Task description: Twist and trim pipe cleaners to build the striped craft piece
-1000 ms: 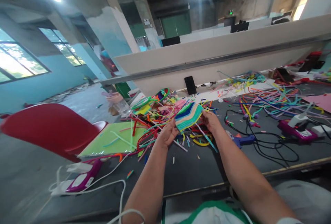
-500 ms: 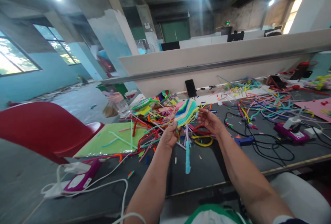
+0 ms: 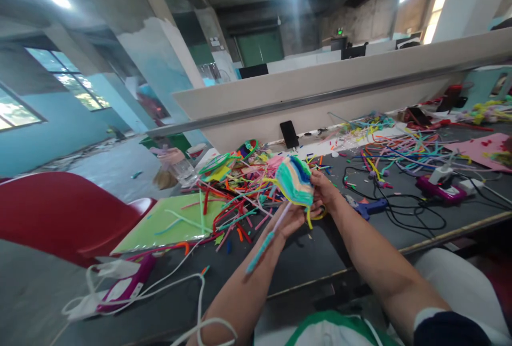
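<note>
The right hand (image 3: 325,188) pinches the striped piece (image 3: 295,182) at its right edge; the left hand (image 3: 294,221) sits just below it, grip unclear.

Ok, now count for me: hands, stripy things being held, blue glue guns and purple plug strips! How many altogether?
Hands: 2, the left hand and the right hand
Striped piece: 1
Blue glue gun: 1
Purple power strips: 2
Total: 6
</note>
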A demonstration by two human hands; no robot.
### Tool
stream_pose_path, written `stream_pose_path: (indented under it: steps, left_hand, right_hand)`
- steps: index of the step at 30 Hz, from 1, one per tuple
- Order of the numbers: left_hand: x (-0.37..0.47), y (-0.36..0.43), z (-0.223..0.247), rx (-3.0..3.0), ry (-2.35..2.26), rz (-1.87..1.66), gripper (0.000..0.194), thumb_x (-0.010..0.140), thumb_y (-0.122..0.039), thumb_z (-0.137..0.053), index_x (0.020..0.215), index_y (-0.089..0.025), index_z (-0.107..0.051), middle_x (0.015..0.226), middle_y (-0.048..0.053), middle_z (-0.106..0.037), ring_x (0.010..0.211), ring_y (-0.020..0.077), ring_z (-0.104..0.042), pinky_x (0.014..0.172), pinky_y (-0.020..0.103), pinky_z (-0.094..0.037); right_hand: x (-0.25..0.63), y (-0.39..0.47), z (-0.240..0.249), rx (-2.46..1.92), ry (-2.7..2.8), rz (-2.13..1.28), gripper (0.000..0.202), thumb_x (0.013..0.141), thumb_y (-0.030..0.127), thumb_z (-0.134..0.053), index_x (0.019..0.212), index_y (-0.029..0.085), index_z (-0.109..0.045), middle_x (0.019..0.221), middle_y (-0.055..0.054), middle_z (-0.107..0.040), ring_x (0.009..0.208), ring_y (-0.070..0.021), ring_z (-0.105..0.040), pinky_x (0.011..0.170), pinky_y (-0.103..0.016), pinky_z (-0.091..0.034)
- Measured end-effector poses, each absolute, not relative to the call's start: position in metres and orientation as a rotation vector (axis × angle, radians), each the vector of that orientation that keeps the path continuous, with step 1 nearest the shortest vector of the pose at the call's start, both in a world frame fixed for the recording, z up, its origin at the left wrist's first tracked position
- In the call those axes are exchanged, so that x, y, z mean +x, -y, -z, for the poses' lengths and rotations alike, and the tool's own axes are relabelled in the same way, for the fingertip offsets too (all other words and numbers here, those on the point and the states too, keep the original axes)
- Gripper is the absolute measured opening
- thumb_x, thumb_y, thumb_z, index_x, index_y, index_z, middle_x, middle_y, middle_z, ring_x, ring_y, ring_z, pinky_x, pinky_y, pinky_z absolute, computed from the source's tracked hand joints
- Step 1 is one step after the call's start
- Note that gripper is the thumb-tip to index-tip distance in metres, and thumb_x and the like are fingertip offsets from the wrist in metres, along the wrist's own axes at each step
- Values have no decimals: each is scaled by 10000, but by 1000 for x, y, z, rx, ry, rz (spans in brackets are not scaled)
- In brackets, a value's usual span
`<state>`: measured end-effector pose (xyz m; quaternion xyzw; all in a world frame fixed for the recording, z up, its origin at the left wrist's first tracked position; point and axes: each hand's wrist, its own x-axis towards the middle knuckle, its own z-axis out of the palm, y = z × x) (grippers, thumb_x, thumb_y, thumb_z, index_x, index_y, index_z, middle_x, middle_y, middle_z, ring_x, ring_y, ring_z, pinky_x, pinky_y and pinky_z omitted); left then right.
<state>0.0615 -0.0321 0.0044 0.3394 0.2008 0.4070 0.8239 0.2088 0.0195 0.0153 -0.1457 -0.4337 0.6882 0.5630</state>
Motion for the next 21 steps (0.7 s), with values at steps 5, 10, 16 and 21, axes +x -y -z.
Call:
stream_pose_path:
  steps: [5,10,16,21]
  left_hand:
    - [24,13,-12,813,-602,-1010,234,750,-205,-662,977,-144,-657,952,110,-710,980,271,-647,891,413,-500]
    - [-14,7,-32,795,-751,-985,394,805,-461,-597,1008,-130,-659,894,127,-713,853,282,-684,766,424,-550]
    - [-14,15,-38,1067,-834,-904,346,735,-314,-720,1006,-108,-662,862,144,-714,748,244,-696,666,316,-566]
    - [-12,13,-39,1038,-852,-1060,274,724,-255,-726,936,-96,-657,813,124,-714,720,221,-695,663,296,-563]
  right_hand:
    - [219,-29,-18,-548,977,-1616,245,611,326,-769,774,181,-657,683,-9,-690,609,-159,-627,652,-289,-506]
    - [235,-39,-15,-740,1020,-1588,229,574,291,-795,702,172,-648,585,12,-656,503,-138,-581,537,-257,-464]
    - [244,-40,-16,-764,1024,-1632,268,638,371,-773,782,169,-670,661,-15,-697,569,-168,-637,602,-293,-505]
    - [246,-40,-21,-726,941,-1638,478,819,602,-506,952,178,-681,827,-67,-730,747,-216,-676,684,-337,-533]
